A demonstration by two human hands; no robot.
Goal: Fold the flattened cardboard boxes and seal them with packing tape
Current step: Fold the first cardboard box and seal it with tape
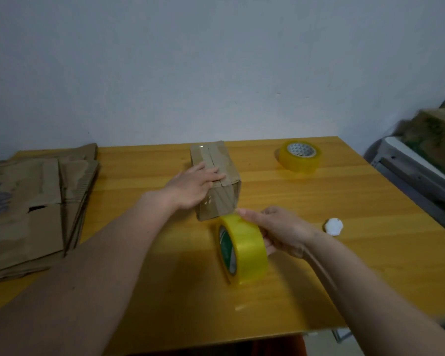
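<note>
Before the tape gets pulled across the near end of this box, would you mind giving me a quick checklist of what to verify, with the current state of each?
1. Top flaps held shut: ok. The left hand presses flat on the folded box.
2. Tape in hand: ok. The right hand grips the yellow tape roll at the box's near end.
3. Top seam taped: ok at the far part, which looks glossy; cannot tell under the hand.
4. Tape's free end stuck to the box: cannot tell.
5. Spare roll out of the way: ok, at the far right of the table.
6. Next flattened boxes ready: ok, stacked at left.
</note>
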